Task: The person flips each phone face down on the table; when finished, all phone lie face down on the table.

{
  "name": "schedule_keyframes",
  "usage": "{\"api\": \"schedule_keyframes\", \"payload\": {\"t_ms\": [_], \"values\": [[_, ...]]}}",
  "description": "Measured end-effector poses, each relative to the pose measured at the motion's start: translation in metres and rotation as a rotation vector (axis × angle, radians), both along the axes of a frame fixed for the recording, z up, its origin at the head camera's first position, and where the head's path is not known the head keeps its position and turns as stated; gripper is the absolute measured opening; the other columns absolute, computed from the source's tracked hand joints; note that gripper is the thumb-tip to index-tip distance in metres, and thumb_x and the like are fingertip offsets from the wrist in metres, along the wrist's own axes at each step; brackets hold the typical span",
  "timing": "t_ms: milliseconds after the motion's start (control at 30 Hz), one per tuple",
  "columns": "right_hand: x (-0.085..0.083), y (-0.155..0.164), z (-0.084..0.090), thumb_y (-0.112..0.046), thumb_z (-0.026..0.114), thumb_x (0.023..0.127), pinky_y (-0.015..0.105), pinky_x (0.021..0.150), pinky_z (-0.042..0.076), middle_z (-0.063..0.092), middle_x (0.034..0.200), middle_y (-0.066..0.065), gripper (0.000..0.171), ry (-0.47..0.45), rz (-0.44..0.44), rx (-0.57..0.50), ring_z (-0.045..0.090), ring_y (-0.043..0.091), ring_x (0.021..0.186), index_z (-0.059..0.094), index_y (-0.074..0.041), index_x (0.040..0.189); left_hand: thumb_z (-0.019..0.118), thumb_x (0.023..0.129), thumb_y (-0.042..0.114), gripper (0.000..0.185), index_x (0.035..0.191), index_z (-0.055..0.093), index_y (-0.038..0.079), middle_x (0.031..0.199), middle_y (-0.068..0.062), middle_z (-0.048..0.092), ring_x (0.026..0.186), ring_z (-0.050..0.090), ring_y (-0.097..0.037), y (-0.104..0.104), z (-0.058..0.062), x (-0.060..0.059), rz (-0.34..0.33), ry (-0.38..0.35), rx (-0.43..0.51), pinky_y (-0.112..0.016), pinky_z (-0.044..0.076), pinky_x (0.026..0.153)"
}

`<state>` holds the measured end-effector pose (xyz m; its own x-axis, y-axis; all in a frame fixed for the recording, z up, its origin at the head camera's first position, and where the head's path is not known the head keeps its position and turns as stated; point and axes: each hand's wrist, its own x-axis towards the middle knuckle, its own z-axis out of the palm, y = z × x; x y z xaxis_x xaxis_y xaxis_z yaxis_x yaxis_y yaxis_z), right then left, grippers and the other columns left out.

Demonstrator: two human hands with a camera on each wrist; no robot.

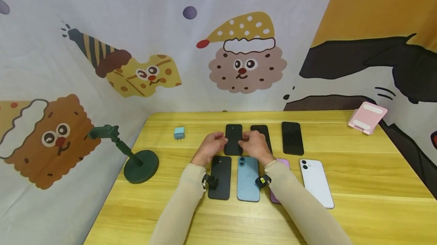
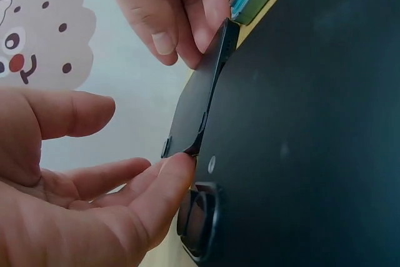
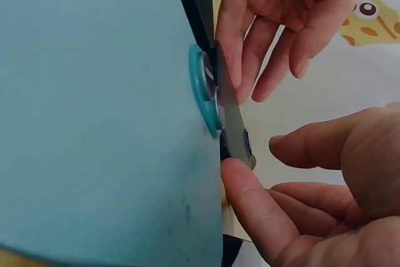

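Black case (image 1: 233, 138) lifted on edge, left hand (image 1: 211, 147) and right hand (image 1: 254, 145) fingertips pinching its sides; black phone (image 1: 220, 177), blue phone (image 1: 248, 178) beneath on bench (image 1: 358, 184).

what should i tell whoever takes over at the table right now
Left hand: fingertips pinch the left edge of the black phone case in the back row.
Right hand: fingertips pinch its right edge; the grip is two-handed, the case tipped up off the yellow wooden table.
Front row: black phone, blue phone, purple phone partly under the right forearm, white phone, all camera side up and bare.
Back row: two more dark cases.
Done: one case picked up. Left: no case is on a phone yet.
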<state>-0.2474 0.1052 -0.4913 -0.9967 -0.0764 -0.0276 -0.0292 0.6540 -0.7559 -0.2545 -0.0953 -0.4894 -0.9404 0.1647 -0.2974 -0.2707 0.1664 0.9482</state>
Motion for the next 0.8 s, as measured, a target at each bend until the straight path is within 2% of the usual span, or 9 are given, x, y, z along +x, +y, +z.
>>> {"api": "schedule_keyframes", "payload": {"t_ms": [233, 367, 500, 633, 800], "values": [[-0.002, 0.009, 0.001, -0.024, 0.074, 0.100, 0.045, 0.085, 0.063, 0.077, 0.123, 0.015, 0.045, 0.040, 0.033, -0.029, 0.076, 0.029, 0.105, 0.068, -0.002, 0.139, 0.064, 0.106, 0.019, 0.052, 0.153, 0.052, 0.000, 0.147, -0.020, 0.058, 0.127, 0.062, -0.034, 0.008, 0.008, 0.006, 0.056, 0.105, -0.089, -0.050, 0.053, 0.109], [-0.003, 0.019, 0.004, -0.022, 0.072, 0.102, 0.047, 0.087, 0.063, 0.076, 0.123, 0.015, 0.041, 0.092, 0.054, -0.070, 0.074, 0.031, 0.107, 0.068, -0.003, 0.138, 0.063, 0.107, 0.020, 0.048, 0.151, 0.055, 0.002, 0.141, -0.017, 0.063, 0.127, 0.063, -0.034, 0.018, 0.014, 0.009, 0.060, 0.154, -0.067, -0.050, 0.053, 0.110], [-0.002, 0.032, 0.009, -0.020, 0.070, 0.102, 0.050, 0.090, 0.062, 0.077, 0.123, 0.015, 0.038, 0.128, 0.059, -0.098, 0.075, 0.033, 0.108, 0.070, -0.003, 0.136, 0.062, 0.108, 0.018, 0.045, 0.150, 0.056, 0.003, 0.137, -0.016, 0.064, 0.129, 0.064, -0.033, 0.029, 0.018, 0.011, 0.018, 0.166, -0.002, -0.048, 0.054, 0.111], [-0.002, 0.046, 0.012, -0.023, 0.069, 0.103, 0.052, 0.094, 0.060, 0.076, 0.125, 0.014, 0.038, 0.127, 0.041, -0.099, 0.073, 0.033, 0.112, 0.070, -0.005, 0.136, 0.060, 0.109, 0.017, 0.045, 0.151, 0.055, 0.001, 0.139, -0.020, 0.062, 0.131, 0.063, -0.035, 0.042, 0.015, 0.012, -0.044, 0.162, 0.041, -0.048, 0.054, 0.111], [0.001, 0.064, 0.011, -0.027, 0.068, 0.104, 0.054, 0.097, 0.059, 0.075, 0.129, 0.013, 0.040, 0.127, 0.020, -0.080, 0.071, 0.034, 0.117, 0.069, -0.007, 0.138, 0.059, 0.109, 0.019, 0.049, 0.153, 0.051, 0.001, 0.142, -0.019, 0.060, 0.129, 0.063, -0.036, 0.056, 0.009, 0.014, -0.113, 0.158, 0.040, -0.049, 0.054, 0.109]]}}
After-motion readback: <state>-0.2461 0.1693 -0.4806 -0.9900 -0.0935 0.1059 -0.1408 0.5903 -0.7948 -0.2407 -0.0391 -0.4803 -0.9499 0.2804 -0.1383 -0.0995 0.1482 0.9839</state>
